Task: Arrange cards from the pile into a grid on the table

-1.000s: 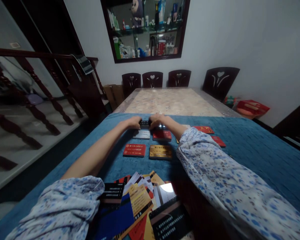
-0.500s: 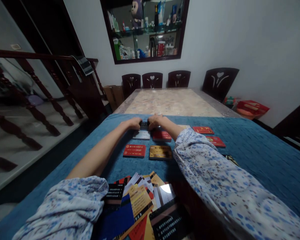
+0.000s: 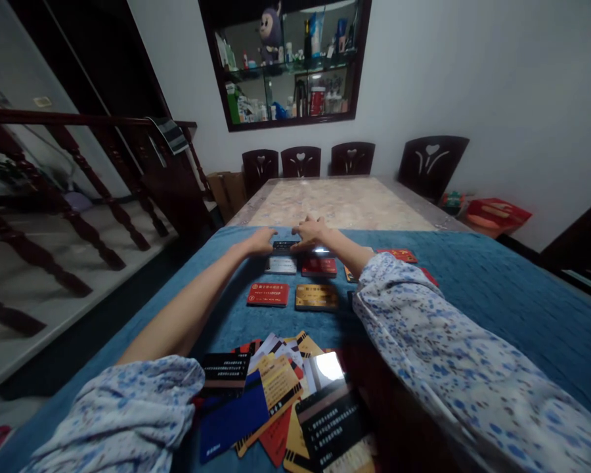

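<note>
Toward the far end of the blue cloth, a black card stack (image 3: 284,246) lies between my two hands. My left hand (image 3: 261,242) is at its left end, fingers loosely apart. At the right end my right hand (image 3: 309,232) is spread, its fingers raised and holding nothing. Nearer to me sit a white card stack (image 3: 281,265) and a red card stack (image 3: 319,267). A second row has a red stack marked DCEP (image 3: 268,295) and a gold card stack (image 3: 316,297). Closest is a loose, overlapping heap of mixed cards (image 3: 270,387).
More red cards (image 3: 396,255) lie on the right, partly behind my right forearm. The blue cloth (image 3: 512,315) covers the near table; a patterned cover (image 3: 335,200) shows beyond. Dark chairs (image 3: 300,161) stand along the far edge, and a railing (image 3: 79,157) runs on the left.
Both hands have loosened from the black card stack. My right hand has lifted and its fingers have spread; the left has drawn slightly left. The view has shifted slightly.
</note>
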The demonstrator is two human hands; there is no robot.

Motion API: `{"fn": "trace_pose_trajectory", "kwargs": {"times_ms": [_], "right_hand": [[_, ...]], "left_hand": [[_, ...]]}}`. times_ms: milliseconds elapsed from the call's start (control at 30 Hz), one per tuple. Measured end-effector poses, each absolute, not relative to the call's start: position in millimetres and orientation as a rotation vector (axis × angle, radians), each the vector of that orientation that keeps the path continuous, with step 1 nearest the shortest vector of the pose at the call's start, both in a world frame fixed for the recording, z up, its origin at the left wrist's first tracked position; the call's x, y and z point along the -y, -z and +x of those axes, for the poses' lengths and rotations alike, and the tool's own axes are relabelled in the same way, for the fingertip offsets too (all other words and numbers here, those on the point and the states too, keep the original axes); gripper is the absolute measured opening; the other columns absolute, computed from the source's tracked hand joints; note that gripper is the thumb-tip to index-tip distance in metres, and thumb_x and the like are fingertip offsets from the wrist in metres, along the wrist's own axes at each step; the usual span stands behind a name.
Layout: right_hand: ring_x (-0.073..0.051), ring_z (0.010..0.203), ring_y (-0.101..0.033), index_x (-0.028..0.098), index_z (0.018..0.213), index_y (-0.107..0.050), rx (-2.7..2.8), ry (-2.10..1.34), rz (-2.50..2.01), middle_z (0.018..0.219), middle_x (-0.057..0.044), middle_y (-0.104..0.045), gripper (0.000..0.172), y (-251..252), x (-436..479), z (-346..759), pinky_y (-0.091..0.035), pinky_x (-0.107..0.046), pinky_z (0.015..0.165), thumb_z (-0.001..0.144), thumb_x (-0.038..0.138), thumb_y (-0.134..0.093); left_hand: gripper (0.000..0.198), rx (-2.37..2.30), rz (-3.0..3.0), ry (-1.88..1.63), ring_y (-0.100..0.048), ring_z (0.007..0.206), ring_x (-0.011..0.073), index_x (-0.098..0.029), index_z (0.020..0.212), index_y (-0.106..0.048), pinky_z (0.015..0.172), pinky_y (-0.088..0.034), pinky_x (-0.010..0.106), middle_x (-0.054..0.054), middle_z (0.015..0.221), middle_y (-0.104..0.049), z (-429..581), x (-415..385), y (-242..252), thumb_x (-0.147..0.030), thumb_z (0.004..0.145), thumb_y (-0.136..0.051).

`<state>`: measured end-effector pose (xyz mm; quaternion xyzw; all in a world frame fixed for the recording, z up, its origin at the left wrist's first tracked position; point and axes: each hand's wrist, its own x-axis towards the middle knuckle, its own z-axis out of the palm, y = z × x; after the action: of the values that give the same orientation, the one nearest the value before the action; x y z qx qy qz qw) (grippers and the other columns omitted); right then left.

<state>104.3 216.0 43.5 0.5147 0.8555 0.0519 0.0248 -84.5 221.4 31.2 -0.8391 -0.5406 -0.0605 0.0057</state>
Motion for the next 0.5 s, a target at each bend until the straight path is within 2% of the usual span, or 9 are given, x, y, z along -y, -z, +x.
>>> {"fn": "trace_pose_trajectory", "kwargs": {"times_ms": [100, 167, 300, 500], "right_hand": [[-0.036, 0.121, -0.044, 0.024, 0.113, -0.071, -2.736, -0.221, 1.553, 0.121, -0.013, -0.067, 0.035, -48, -206, 109, -0.034, -0.051, 0.093, 0.085, 0.043, -0.059], [-0.033, 0.117, -0.047, 0.022, 0.104, -0.074, -2.763, -0.256, 1.555, 0.112, -0.014, -0.070, 0.027, -51, -196, 111, -0.034, -0.047, 0.091, 0.086, 0.029, -0.055], [-0.031, 0.115, -0.049, 0.020, 0.101, -0.074, -2.812, -0.289, 1.542, 0.104, -0.016, -0.072, 0.029, -51, -173, 114, -0.032, -0.042, 0.087, 0.085, 0.018, -0.050], [-0.031, 0.114, -0.048, 0.021, 0.099, -0.073, -2.856, -0.302, 1.487, 0.107, -0.013, -0.072, 0.026, -49, -141, 124, -0.031, -0.041, 0.085, 0.087, 0.018, -0.050]], "left_hand": [[0.051, 1.669, -2.602, 0.199, -0.067, 0.091, 0.0198, -0.012, 0.115, -0.068, 0.086, -0.052, 0.026, 0.007, 0.102, -0.072, -83, -211, -35, -0.003, 0.067, -0.053], [0.041, 1.627, -2.602, 0.254, -0.066, 0.087, 0.0191, -0.012, 0.104, -0.072, 0.084, -0.051, 0.026, 0.006, 0.092, -0.072, -79, -201, -36, -0.004, 0.069, -0.051], [0.030, 1.551, -2.605, 0.356, -0.064, 0.083, 0.0176, -0.013, 0.085, -0.074, 0.082, -0.051, 0.027, 0.006, 0.085, -0.071, -70, -176, -35, -0.006, 0.073, -0.047], [0.027, 1.513, -2.626, 0.409, -0.063, 0.082, 0.0191, -0.012, 0.085, -0.073, 0.081, -0.051, 0.029, 0.008, 0.088, -0.071, -51, -137, -32, -0.007, 0.074, -0.049]]}}
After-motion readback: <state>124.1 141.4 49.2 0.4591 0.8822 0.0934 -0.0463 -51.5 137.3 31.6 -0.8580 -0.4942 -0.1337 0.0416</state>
